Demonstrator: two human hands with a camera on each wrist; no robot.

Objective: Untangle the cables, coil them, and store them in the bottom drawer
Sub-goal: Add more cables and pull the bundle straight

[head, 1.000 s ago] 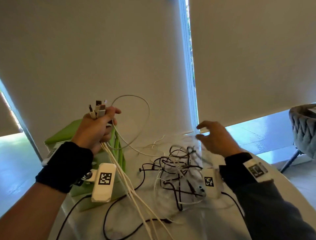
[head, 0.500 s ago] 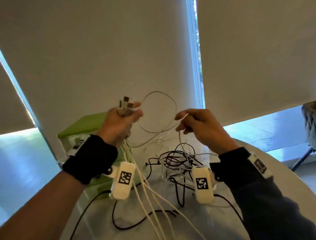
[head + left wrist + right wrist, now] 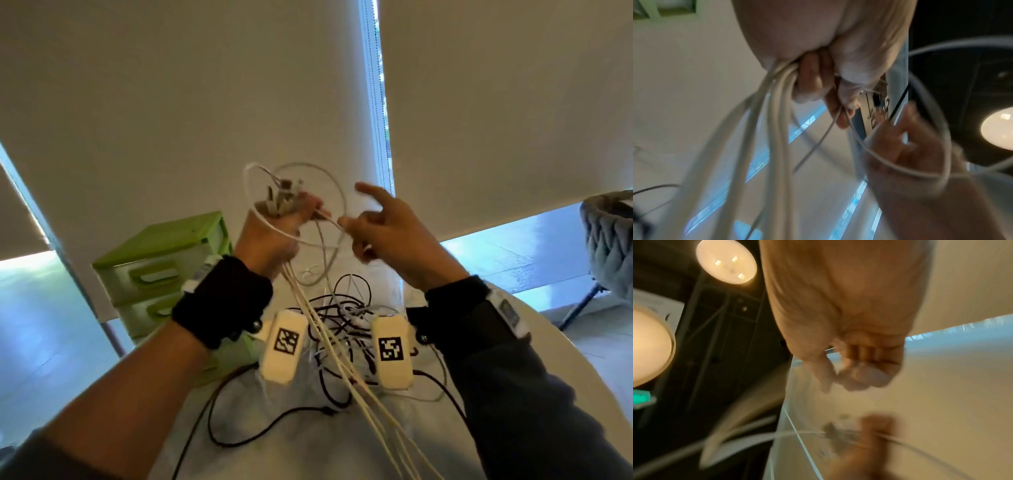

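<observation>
The white table [image 3: 342, 452] fills the lower part of the head view, and the rest is placed from it. At its far left edge stands the green drawer unit [image 3: 161, 246], its drawers pushed in, the bottom drawer mostly hidden behind the left forearm.

On the middle of the table lies the tangle of black and white cables [image 3: 342, 318], with black strands trailing toward the near edge.

Above the tangle, lifted clear of the table, the left hand [image 3: 274, 236] is closed in a fist around a bundle of white cables [image 3: 346, 370]. The plugs [image 3: 281, 198] stick up out of the top of the fist, and the strands hang down across the table toward its near right side. In the left wrist view the fingers [image 3: 809, 78] are curled tight around that bundle [image 3: 774, 129].

A thin white cable [image 3: 339, 205] loops up from the left fist and round, above the tangle. The right hand [image 3: 390, 233] is raised just beside the left, also clear of the table. Its grip pinches the thin white cable between thumb and curled fingers, while the index finger points up and out. The right wrist view is motion-blurred and shows only the curled fingers [image 3: 869, 374].
</observation>
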